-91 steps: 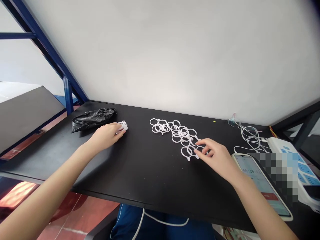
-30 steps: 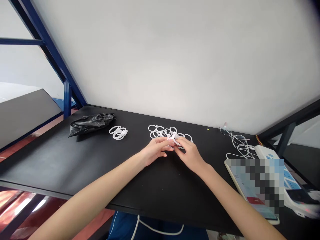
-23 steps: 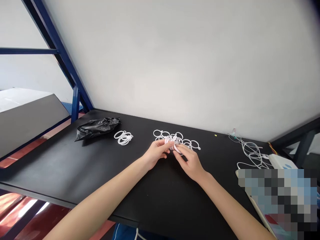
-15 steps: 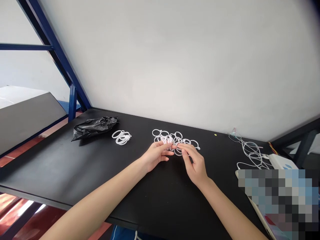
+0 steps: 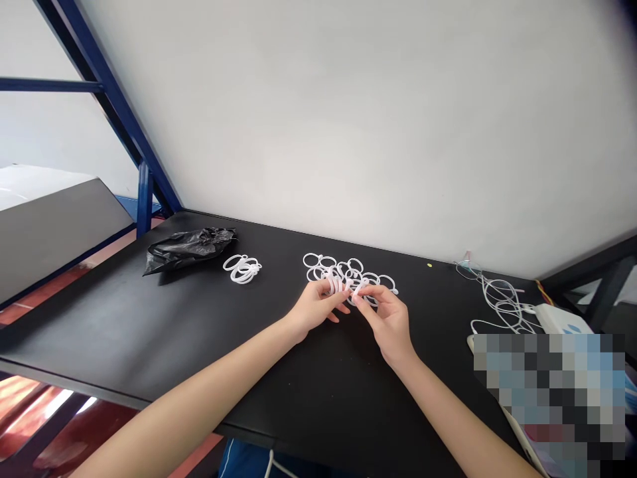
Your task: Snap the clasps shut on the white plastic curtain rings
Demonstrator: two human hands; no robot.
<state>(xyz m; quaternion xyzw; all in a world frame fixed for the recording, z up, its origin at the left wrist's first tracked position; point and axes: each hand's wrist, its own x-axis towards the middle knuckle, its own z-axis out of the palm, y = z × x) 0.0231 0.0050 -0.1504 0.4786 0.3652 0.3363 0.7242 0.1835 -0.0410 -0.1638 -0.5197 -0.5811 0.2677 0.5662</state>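
Note:
A loose pile of white plastic rings [image 5: 343,269] lies in the middle of the black table [image 5: 164,325]. My left hand [image 5: 316,307] is closed on several stacked white rings at the pile's near edge. My right hand [image 5: 388,317] meets it from the right, its thumb and fingers pinched on a white ring against that stack. A small bunch of joined white rings [image 5: 243,269] lies apart to the left, beside a crumpled black plastic bag [image 5: 186,243].
White cables [image 5: 497,299] lie tangled at the right by a white power strip [image 5: 560,318]. A blurred-out device sits at the right front edge. A wall stands behind the table, a blue steel frame [image 5: 142,192] at the left, a second dark tabletop [image 5: 50,226] beyond.
Three seconds ago my left hand set a ring bunch by the bag while my right hand picked at the pile. Both hands have since met at the pile, gathering rings into my left hand.

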